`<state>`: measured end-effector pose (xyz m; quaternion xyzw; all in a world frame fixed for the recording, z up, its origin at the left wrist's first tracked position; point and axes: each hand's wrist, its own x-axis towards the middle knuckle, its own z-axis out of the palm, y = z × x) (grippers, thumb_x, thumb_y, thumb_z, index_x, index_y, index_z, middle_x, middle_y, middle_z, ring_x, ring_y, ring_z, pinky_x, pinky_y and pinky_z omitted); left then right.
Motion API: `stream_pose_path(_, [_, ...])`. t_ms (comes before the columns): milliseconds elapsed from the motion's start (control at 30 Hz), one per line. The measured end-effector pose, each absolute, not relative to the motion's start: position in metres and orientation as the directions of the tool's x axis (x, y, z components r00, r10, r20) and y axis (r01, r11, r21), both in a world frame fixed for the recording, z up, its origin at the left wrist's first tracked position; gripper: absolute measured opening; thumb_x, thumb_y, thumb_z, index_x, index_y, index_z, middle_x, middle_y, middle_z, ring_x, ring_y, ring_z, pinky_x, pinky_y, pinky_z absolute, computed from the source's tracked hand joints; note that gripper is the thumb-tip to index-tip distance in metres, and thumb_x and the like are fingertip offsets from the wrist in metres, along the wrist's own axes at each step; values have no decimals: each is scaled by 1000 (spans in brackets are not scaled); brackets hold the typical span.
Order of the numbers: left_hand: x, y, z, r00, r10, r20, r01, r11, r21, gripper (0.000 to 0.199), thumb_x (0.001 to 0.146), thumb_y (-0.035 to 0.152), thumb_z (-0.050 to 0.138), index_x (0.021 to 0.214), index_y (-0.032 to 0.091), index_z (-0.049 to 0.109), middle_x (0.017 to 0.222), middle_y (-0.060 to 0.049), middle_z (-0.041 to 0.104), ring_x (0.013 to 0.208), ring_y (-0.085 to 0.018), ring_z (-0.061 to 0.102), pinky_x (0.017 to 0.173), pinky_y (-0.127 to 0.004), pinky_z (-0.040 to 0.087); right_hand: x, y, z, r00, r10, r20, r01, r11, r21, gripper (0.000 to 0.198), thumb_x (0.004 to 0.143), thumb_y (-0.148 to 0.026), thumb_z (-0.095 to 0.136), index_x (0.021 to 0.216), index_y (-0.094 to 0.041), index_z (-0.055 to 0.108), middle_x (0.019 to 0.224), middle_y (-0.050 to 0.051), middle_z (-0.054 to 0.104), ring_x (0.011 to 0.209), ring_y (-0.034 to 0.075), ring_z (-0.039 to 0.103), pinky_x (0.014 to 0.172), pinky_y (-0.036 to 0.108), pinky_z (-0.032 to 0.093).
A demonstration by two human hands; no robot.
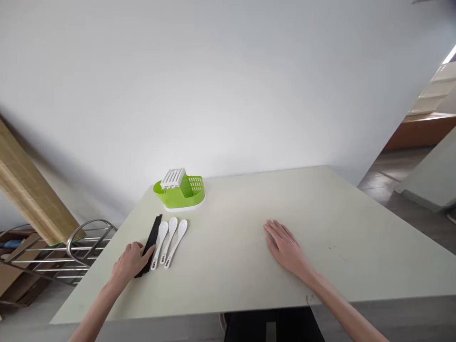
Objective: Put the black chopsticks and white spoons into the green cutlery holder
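Thumb and fingers of my left hand (pixel 128 262) close from both sides around a bundle of black chopsticks (pixel 154 232), which lies on the table's left part. Part of the bundle is hidden beneath the hand. Just right of it, three white spoons (pixel 170 241) lie side by side, bowls pointing away from me and handles toward me. My right hand (pixel 285 248) rests palm down on the tabletop, fingers stretched out, holding nothing. Behind the spoons stands a green and white utensil caddy (pixel 174 198) with a slotted white top piece and a pierced basket section.
The pale table (pixel 235 285) meets a white wall (pixel 249 95) at the back. Left of the table are a metal rack (pixel 76 254) and a leaning tan roll or panel (pixel 32 185). Cardboard (pixel 21 270) lies low beside the rack.
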<state>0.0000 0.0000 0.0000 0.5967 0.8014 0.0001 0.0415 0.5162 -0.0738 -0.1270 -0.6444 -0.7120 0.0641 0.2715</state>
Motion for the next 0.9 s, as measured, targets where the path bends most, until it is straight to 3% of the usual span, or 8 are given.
stream_pose_path(167, [-5, 1, -1, -274, 958, -80, 960, 277, 30, 59, 90, 64, 40, 112, 15, 65, 126, -23, 69, 110, -38, 70, 84, -46, 54, 463, -31, -100, -105, 937, 334, 843, 262, -470, 56, 105, -29, 41, 159, -19, 48, 164, 12, 48, 156, 32, 36, 122, 54, 42])
stream_pose_path(300, [1, -2, 6, -251, 961, -113, 968, 245, -58, 51, 95, 56, 40, 106, 15, 67, 121, -23, 71, 108, -39, 70, 81, -43, 52, 390, 13, -56, -303, 861, 410, 791, 467, -396, 60, 100, -19, 44, 161, -15, 43, 165, 13, 45, 158, 29, 33, 126, 50, 37])
stream_pose_path(400, [6, -4, 12, -241, 958, -158, 968, 224, -114, 47, 98, 51, 39, 105, 14, 67, 122, -23, 70, 110, -39, 70, 82, -42, 51, 343, 43, -33, -368, 829, 421, 774, 524, -357, 63, 99, -17, 45, 161, -14, 41, 168, 13, 42, 158, 30, 31, 125, 51, 36])
stream_pose_path(667, [11, -3, 18, -237, 948, -211, 969, 214, -124, 44, 98, 48, 41, 105, 13, 66, 119, -22, 71, 108, -39, 70, 83, -43, 50, 285, 88, -21, -393, 846, 362, 819, 500, -280, 69, 97, -12, 50, 163, -2, 33, 171, 21, 32, 160, 38, 22, 127, 52, 29])
stream_pose_path(900, [6, 3, 17, -199, 965, -170, 979, 190, -72, 39, 89, 50, 49, 89, 16, 68, 107, -20, 74, 96, -39, 71, 77, -43, 50, 278, 93, -23, -387, 867, 315, 830, 476, -290, 70, 96, -10, 53, 163, -7, 33, 169, 22, 34, 161, 40, 16, 125, 58, 27])
